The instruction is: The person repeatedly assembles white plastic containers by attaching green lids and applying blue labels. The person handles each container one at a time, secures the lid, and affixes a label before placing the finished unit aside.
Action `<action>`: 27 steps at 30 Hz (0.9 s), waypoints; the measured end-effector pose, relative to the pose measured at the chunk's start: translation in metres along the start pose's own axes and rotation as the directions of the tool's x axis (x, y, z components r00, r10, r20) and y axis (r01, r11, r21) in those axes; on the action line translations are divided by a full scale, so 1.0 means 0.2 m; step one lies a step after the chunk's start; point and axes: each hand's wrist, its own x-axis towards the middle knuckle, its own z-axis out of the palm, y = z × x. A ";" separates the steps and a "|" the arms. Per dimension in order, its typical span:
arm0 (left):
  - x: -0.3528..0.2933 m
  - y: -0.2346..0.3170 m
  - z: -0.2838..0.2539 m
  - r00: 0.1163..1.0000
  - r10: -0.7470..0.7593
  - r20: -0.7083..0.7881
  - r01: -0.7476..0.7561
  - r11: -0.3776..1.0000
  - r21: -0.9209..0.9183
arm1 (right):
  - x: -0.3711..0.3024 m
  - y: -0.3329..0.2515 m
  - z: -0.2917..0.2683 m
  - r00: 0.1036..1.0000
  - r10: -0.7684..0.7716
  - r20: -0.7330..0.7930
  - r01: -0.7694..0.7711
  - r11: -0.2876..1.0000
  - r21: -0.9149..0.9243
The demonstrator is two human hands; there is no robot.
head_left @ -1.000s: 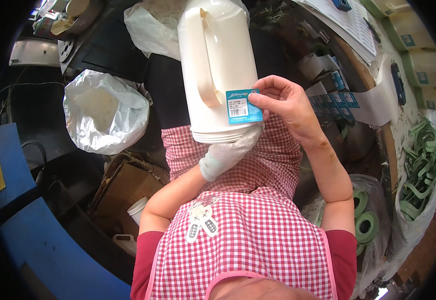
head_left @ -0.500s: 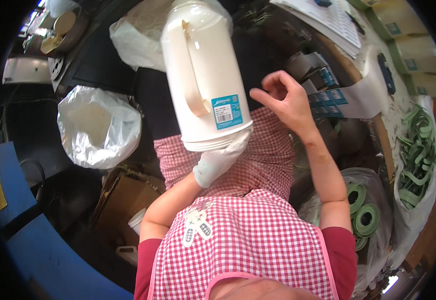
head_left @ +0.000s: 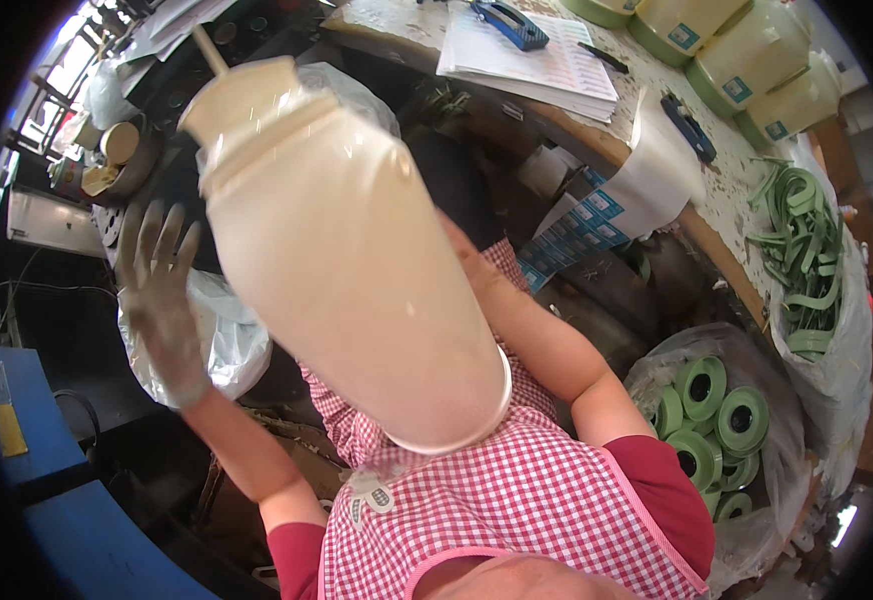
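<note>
A large cream plastic jug (head_left: 342, 260) is tilted in front of my apron, its mouth toward the upper left and its rimmed base toward me. Behind its right side is my right hand (head_left: 464, 245), holding it up; the fingers and the jug's handle are hidden. My left hand (head_left: 162, 290), in a pale glove, is off the jug to the left, fingers spread and nothing in them. Under that hand lies a white plastic bag (head_left: 227, 335). Clear film wraps the jug's neck.
On the right worktable (head_left: 722, 240) are paper sheets (head_left: 527, 70), a blue cutter (head_left: 512, 25), a label strip (head_left: 597, 215) and cream jugs with green bases (head_left: 747, 75). Bags hold green straps (head_left: 802, 235) and green rings (head_left: 702, 390). Blue panels (head_left: 127, 520) stand left.
My left hand has let go of the jug's base and moved left. My right hand has gone behind the jug, which has turned, hiding handle and label, and come closer. The view has shifted rightward.
</note>
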 end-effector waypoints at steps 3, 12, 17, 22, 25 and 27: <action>0.14 -0.14 0.12 0.991 -0.113 0.066 0.129 0.918 -0.374 | 0.03 0.07 0.05 0.984 0.068 0.167 -0.034 0.980 -0.195; 0.61 -0.33 0.22 0.915 -0.307 0.261 0.242 0.937 0.253 | 0.42 -1.33 -1.09 0.556 -0.680 0.479 0.023 -0.563 -0.826; 0.70 -0.71 0.24 0.713 -0.524 0.467 0.625 0.777 -0.082 | 0.55 -1.53 -1.40 0.876 -0.471 0.105 -0.050 -0.305 -0.951; 0.59 -0.83 0.29 0.712 -0.629 0.312 0.681 0.726 -0.093 | 0.46 -1.49 -1.24 0.676 -0.696 0.241 0.000 -0.327 -0.945; 0.56 -0.80 0.31 0.699 -0.666 0.259 0.711 0.687 -0.151 | 0.39 -1.37 -1.05 0.725 -0.676 0.127 0.138 -0.038 -0.990; 0.54 -0.79 0.33 0.703 -0.670 0.238 0.709 0.687 -0.157 | 0.34 -1.27 -0.93 0.859 -0.510 0.040 -0.025 -0.120 -0.992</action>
